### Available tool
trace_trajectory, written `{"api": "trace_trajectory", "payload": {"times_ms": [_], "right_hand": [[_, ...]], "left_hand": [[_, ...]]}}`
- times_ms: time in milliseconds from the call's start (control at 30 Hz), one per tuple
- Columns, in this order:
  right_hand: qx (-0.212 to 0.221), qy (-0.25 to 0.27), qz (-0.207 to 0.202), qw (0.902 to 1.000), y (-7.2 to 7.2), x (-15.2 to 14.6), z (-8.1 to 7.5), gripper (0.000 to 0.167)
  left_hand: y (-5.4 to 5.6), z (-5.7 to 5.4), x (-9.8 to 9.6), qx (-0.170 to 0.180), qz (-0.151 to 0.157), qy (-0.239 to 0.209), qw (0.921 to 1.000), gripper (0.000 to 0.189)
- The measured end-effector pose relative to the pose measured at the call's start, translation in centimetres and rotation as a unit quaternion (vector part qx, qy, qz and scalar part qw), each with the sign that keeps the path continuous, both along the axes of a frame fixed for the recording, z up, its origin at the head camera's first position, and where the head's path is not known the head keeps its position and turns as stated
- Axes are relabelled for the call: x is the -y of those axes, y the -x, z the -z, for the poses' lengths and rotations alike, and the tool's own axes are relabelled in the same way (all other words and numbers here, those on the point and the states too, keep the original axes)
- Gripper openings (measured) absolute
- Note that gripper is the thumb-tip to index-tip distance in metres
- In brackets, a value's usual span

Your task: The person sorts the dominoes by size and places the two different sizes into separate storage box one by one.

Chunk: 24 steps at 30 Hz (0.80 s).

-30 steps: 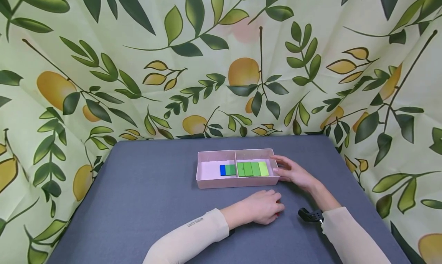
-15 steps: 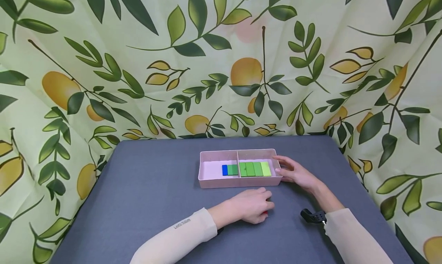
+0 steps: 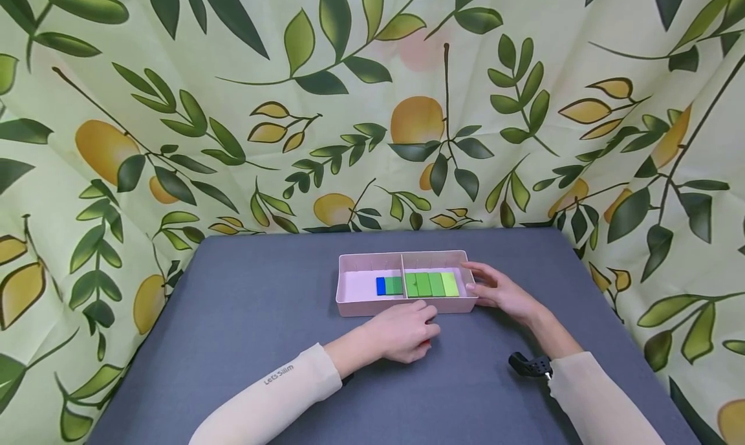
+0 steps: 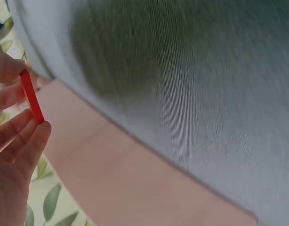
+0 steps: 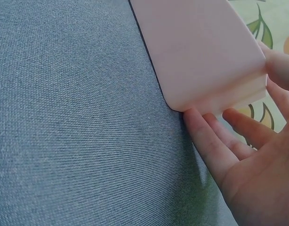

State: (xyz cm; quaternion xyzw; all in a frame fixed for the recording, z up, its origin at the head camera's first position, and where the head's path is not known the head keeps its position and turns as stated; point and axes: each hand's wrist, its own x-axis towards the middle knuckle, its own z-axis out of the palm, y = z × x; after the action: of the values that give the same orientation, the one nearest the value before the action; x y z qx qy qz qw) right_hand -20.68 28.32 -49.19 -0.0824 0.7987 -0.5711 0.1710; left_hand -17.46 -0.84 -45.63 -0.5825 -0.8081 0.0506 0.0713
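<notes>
A long pink box (image 3: 361,308) with a divider stands on the table. My left hand (image 3: 401,332) is just in front of its near wall and pinches a thin red domino block (image 4: 32,96) between fingertips and thumb. In the head view that block is hidden by the hand. My right hand (image 3: 503,296) holds the box's right end, its fingertips on the end wall and at the rim. Inside the box, flat blocks stand in a row: a blue block (image 3: 381,286) and dark green blocks (image 3: 393,286) left of the divider, several lighter green blocks (image 3: 429,284) right of it.
The table (image 3: 262,283) has a grey-blue cloth. A leaf-and-fruit patterned curtain (image 3: 349,108) hangs behind it and along both sides. A black band (image 3: 529,365) is on the right wrist.
My left hand has moved left and a little away from me, toward the box's front wall, with the red domino block in its fingers. The right hand stays at the box's end.
</notes>
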Motion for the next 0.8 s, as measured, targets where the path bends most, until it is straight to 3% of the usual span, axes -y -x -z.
{"api": "trace_trajectory", "payload": {"times_ms": [567, 800], "right_hand": [[0.008, -0.003, 0.001, 1.0, 0.0, -0.1, 0.0, 0.069], [0.013, -0.003, 0.003, 0.9999, 0.0, 0.0, -0.1, 0.068]], "left_hand": [[2.5, -3.7, 3.5, -0.012, -0.04, -0.059, 0.9974, 0.008], [3.8, -4.9, 4.9, 0.01, -0.059, -0.082, 0.9948, 0.007]]}}
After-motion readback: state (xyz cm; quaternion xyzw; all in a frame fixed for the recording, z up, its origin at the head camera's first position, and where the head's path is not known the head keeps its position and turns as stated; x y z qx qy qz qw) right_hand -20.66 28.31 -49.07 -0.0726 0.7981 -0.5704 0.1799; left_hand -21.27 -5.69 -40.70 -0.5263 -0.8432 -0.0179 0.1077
